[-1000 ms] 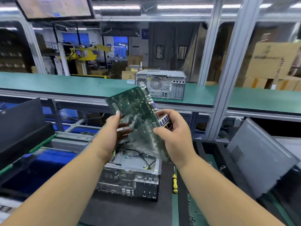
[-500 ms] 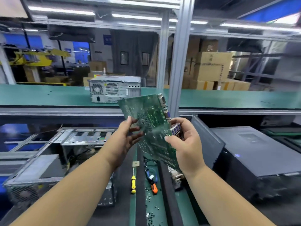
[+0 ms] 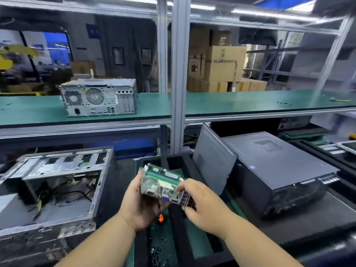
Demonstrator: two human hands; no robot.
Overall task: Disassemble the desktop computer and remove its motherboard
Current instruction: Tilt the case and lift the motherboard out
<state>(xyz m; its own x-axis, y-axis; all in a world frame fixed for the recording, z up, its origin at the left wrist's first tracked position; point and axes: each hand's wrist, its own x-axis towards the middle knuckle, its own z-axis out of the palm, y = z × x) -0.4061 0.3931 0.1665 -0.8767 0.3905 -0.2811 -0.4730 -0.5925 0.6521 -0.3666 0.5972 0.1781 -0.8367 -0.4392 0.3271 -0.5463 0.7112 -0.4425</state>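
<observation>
The green motherboard [image 3: 160,181] is out of the case and held low in front of me, tipped nearly flat with its port side towards me. My left hand [image 3: 139,205] cups it from below at its left edge. My right hand [image 3: 200,201] grips its right end by the port block. The opened desktop case [image 3: 55,189] lies on its side at the left, with loose cables inside and no board in it.
A closed black tower [image 3: 277,170] lies at the right with a grey side panel [image 3: 213,160] leaning against it. Several loose screws [image 3: 156,247] and an orange-handled tool [image 3: 160,218] lie on the green mat below my hands. Another case [image 3: 99,98] stands on the upper shelf.
The motherboard has come down from an upright hold at chest height to a low, nearly flat one. The view has swung right, so the opened case now sits at the left.
</observation>
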